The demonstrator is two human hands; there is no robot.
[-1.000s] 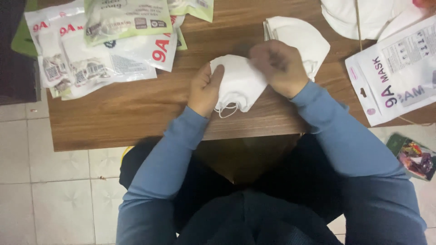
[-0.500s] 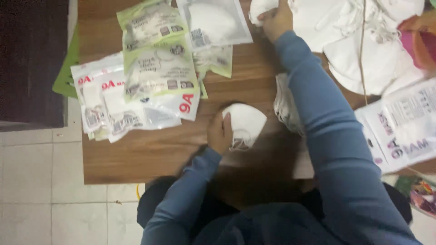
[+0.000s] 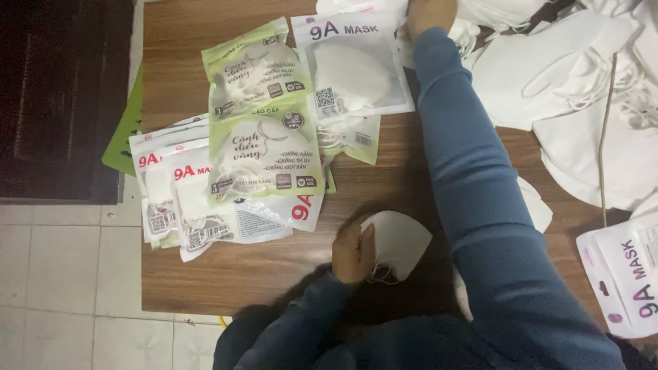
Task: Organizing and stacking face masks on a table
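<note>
1. Left hand (image 3: 353,252) down near the front edge of the counter (image 3: 185,68), fingers curled and pressing on the left rim of a folded white mask (image 3: 401,243); mask lying flat on the wood, thin ear loop trailing toward the front edge.
2. Right hand (image 3: 430,14) stretched far across to the back edge, blue sleeve (image 3: 473,192) running diagonally over the counter; only part of the hand in view, resting against white material at the top, grip cannot tell, fingers cut off by the frame.
3. Heap of loose white masks (image 3: 569,89) filling the back right corner, piled and overlapping, just beside the right hand.
4. Clear-fronted mask pouch (image 3: 356,68) at the back edge, left of the right forearm, a white mask visible inside.
5. Two green-and-white packets (image 3: 264,137) stacked in the middle of the counter, overlapping the pouch's lower left corner.
6. White packets with red lettering (image 3: 199,205) fanned out toward the left edge, partly under the green ones, well apart from the folded mask.
7. Another white pouch (image 3: 624,274) at the front right corner, half off the frame.
8. Pale tiled floor (image 3: 62,274) beyond the left and front edges.
</note>
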